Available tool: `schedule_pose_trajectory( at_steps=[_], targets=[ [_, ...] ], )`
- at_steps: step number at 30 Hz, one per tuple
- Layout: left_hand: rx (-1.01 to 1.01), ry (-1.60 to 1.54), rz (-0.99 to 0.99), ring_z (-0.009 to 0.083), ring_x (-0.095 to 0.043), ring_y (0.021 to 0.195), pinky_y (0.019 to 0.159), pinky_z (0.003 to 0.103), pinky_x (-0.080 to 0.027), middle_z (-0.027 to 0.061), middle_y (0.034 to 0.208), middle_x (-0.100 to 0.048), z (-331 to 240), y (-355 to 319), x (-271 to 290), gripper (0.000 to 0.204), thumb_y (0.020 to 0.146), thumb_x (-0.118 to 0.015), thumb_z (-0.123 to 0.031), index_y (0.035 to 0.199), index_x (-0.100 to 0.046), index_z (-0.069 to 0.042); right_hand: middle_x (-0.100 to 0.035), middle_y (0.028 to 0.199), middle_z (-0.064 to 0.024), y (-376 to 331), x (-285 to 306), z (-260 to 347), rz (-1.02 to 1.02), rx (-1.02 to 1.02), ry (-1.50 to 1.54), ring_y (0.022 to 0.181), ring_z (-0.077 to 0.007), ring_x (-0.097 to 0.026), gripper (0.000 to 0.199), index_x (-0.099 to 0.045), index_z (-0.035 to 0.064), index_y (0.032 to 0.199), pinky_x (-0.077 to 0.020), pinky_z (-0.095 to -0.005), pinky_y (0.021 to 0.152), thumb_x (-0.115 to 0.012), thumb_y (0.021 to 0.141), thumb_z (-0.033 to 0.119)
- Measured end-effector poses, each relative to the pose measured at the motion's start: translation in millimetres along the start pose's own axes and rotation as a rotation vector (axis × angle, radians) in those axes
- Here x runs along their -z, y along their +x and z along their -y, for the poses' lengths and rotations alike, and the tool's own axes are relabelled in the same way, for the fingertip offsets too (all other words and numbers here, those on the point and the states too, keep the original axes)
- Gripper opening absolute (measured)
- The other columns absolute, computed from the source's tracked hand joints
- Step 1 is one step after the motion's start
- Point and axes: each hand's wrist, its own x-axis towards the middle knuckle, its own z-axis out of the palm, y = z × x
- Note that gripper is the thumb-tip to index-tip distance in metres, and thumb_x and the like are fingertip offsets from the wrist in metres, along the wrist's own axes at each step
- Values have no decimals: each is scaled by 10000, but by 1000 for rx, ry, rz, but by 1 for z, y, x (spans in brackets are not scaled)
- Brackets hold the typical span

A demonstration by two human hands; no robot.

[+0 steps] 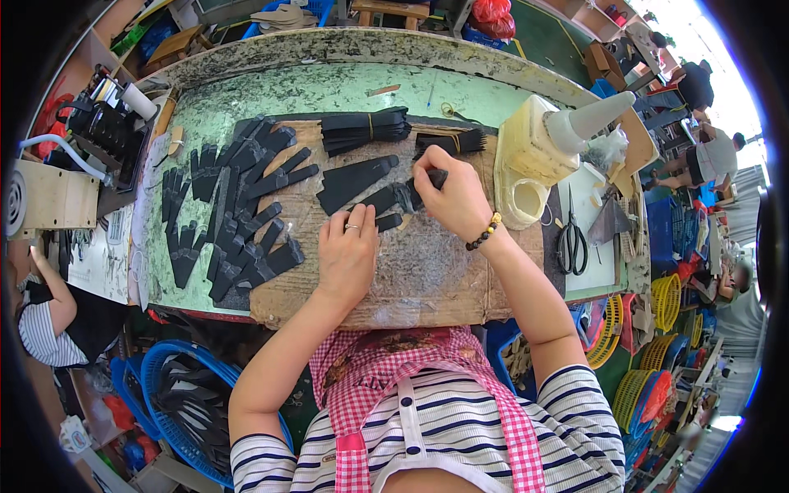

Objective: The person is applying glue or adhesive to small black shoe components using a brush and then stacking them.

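Observation:
My left hand (348, 256) lies with its fingers flat on the cardboard, fingertips at the near end of a black strip (382, 199). Closed in a pinch, my right hand (459, 195) holds a small black piece (438, 177) close to that strip's far end; the fingers partly hide its kind. Above my left hand rests a stack of wider black strips (353, 182). A banded bundle of black strips (366, 130) sits farther back, with a second bundle (460, 141) behind my right hand. Many black strips with bent ends (238, 205) are spread out at the left.
A stained cardboard sheet (419, 287) covers the bench's middle. On the right stand a yellowish glue bottle with a grey cone nozzle (538, 144), an open glue pot (526, 200) and black scissors (572, 242). A blue basket (177, 403) is below left. Another person's arm (53, 283) shows at far left.

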Motion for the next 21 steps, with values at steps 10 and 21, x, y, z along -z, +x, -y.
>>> schedule_pose_trajectory(
  at_steps=[10, 21],
  targets=[
    [118, -316, -28, 309, -531, 1030, 885, 399, -438, 122, 1109, -584, 13, -2, 4, 366, 804, -676, -106, 1145, -601, 2, -619, 734, -204, -30, -5, 8, -47, 137, -119, 719, -408, -614, 85, -555, 20, 823, -483, -415, 615, -583, 834, 99],
    [359, -243, 59, 321, -548, 962, 826, 401, -456, 135, 996, -585, 26, 1, 24, 407, 718, -771, -146, 1066, -603, -15, -610, 763, -175, -15, -48, 29, -91, 287, 42, 675, -374, -608, 84, -524, 29, 846, -483, -414, 601, -599, 829, 64]
  ],
)
